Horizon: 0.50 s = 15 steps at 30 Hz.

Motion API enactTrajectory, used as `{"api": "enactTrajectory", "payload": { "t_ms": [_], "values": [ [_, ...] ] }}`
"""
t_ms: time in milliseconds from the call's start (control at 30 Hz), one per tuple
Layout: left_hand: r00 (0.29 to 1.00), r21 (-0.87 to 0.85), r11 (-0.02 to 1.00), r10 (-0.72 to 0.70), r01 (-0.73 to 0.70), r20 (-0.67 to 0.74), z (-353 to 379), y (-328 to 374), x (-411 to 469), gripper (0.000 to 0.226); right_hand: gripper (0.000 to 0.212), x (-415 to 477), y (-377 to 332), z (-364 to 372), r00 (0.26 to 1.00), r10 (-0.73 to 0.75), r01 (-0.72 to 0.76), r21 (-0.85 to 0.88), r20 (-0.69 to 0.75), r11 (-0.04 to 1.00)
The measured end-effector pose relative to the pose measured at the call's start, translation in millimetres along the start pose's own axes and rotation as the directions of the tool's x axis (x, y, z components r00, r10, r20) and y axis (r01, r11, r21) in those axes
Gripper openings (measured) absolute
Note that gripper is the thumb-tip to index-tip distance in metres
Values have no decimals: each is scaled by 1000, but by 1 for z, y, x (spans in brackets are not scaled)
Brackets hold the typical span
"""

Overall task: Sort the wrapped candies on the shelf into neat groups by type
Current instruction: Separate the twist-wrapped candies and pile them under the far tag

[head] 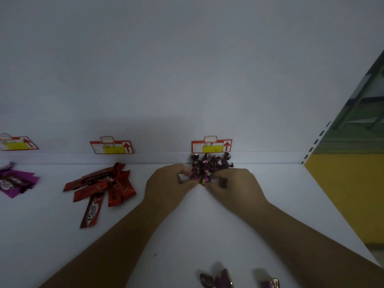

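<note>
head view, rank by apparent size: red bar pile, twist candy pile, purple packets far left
1. red bar pile
2-3. twist candy pile and purple packets: alike, both partly out of view

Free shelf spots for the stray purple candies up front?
Bare shelf lies between the right hand and the yellow side panel, and between the red bar pile and the left hand. Crowded: the purple candy pile under the right price tag, where both hands grip candies.
</note>
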<state>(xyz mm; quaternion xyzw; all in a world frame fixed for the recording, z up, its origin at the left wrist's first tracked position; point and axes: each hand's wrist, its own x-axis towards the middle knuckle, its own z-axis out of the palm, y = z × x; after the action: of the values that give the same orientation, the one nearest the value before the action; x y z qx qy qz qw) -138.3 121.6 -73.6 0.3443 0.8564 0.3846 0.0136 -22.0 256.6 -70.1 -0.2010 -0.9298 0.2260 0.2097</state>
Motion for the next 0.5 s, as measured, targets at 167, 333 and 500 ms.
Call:
{"api": "enactTrajectory", "payload": {
  "t_ms": [167, 333, 500],
  "values": [
    [1000, 13, 1000, 17, -17, -5, 0, 0, 2, 13, 17, 0, 1, -1, 1000, -9, 9, -14, -4, 1000],
    [999, 36, 998, 42, -42, -9, 0, 0, 3, 14, 23, 2, 5, 0, 999, -6, 7, -25, 33, 1000],
    [999, -3, 999, 50, -50, -22, -1, 0, 0, 18, 24, 4, 7, 3, 999, 39, -38, -47, 19, 998]
  ]
}}
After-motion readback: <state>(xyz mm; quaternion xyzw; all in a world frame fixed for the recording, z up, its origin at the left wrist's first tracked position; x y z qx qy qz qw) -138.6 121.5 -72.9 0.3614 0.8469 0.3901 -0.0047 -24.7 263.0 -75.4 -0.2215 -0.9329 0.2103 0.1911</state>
